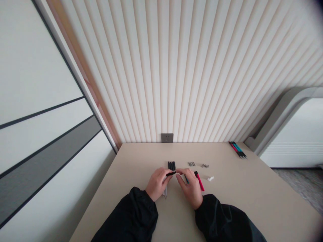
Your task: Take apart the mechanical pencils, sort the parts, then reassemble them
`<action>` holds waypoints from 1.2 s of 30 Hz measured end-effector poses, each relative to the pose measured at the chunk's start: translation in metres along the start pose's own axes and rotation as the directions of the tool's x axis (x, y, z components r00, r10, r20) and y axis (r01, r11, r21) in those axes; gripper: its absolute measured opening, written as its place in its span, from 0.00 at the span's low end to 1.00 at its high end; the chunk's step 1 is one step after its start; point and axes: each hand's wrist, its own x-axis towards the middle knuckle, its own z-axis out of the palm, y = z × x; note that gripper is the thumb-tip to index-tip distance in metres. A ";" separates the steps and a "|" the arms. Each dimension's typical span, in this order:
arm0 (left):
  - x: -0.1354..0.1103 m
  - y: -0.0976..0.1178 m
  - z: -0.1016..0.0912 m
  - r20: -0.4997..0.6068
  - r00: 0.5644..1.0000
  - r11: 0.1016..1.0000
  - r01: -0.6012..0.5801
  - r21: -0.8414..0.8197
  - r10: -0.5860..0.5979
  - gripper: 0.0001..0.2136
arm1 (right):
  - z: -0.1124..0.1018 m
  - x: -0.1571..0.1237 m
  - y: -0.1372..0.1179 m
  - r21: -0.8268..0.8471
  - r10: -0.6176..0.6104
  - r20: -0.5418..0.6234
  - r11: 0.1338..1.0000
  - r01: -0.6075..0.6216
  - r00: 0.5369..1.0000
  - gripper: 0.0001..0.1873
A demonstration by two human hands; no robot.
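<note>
My left hand (158,183) is closed in a pinch on a short black pen part (171,173), held level just above the table. My right hand (189,188) brings its thumb and fingertips together at the right end of that part; whatever lies between them is too small to make out. Behind the hands, several black pen grips (171,165) lie side by side. Thin pale refills (165,192) show partly from under my left hand. Beside my right hand rest a red pen barrel (200,182) and a blue barrel (186,179), the blue one mostly hidden by the fingers.
Small springs (191,164), little metal pieces (205,165) and small white pieces (210,178) lie right of centre on the beige table (141,154). Several pens (238,150) lie at the far right corner. A socket (167,137) sits on the ribbed wall behind.
</note>
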 end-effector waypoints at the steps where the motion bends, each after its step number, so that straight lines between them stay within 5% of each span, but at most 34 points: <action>1: 0.000 -0.002 0.000 -0.017 1.000 1.000 0.016 0.008 -0.016 0.10 | 0.001 -0.001 0.001 -0.032 -0.002 0.017 0.999 0.002 1.000 0.11; 5: 0.001 -0.006 0.001 -0.128 0.985 0.993 0.118 -0.013 -0.119 0.12 | 0.003 -0.003 -0.001 -0.171 -0.085 0.193 0.978 0.119 0.977 0.12; 11: 0.001 -0.002 0.002 -0.171 0.971 0.986 0.163 -0.033 -0.166 0.11 | 0.000 -0.004 -0.015 -0.197 -0.270 0.430 0.904 0.381 0.862 0.10; 21: 0.001 -0.004 0.005 -0.125 0.983 0.991 0.129 -0.026 -0.131 0.11 | 0.002 -0.006 -0.010 -0.254 -0.252 0.392 0.895 0.367 0.885 0.07; 36: 0.003 0.000 0.003 -0.060 0.991 0.993 0.119 -0.003 -0.119 0.11 | 0.007 -0.011 -0.009 -0.382 -0.057 0.373 0.900 0.209 0.926 0.07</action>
